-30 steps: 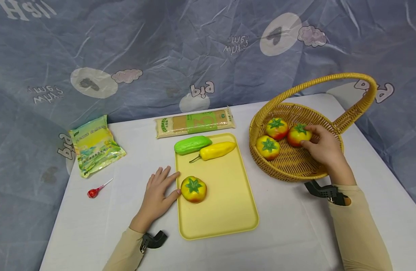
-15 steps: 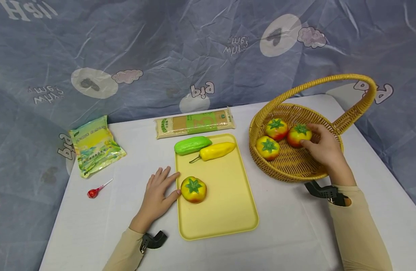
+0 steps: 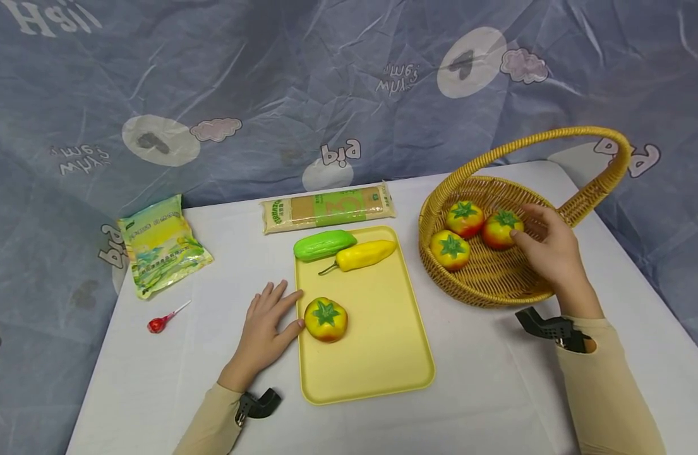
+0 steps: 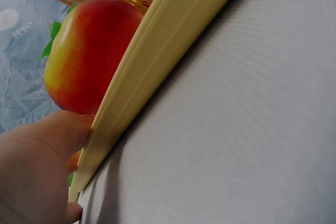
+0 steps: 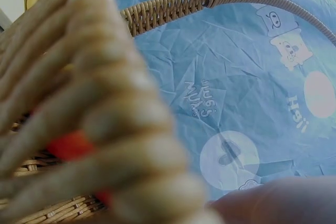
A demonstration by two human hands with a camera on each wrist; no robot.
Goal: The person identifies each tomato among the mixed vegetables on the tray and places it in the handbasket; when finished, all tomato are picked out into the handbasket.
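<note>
My left hand (image 3: 264,333) lies spread on the cloth at the tray's left side, its forefinger and thumb at the rim. Beside the thumb, a yellow-red toy tomato (image 3: 326,320) sits on the yellow tray (image 3: 377,341); the left wrist view shows that tomato (image 4: 94,53) close above the rim. My right hand (image 3: 553,249) reaches into the wicker basket (image 3: 485,287), fingers loosely parted beside a toy tomato (image 3: 503,229). The thumb tip overlaps its edge; contact is unclear. Two more tomatoes, one rear (image 3: 465,218) and one front (image 3: 450,250), stand next to it.
A green toy cucumber (image 3: 324,245) and a yellow toy pepper (image 3: 366,255) lie at the tray's far end. Behind is a noodle packet (image 3: 328,208). A green-yellow bag (image 3: 163,246) and a red lollipop (image 3: 158,324) lie left. The basket's tall handle (image 3: 542,136) arches over it.
My right hand has drawn slightly right, its thumb and fingers loosening from the right-hand tomato in the basket, which stays put. The left hand has not moved.
</note>
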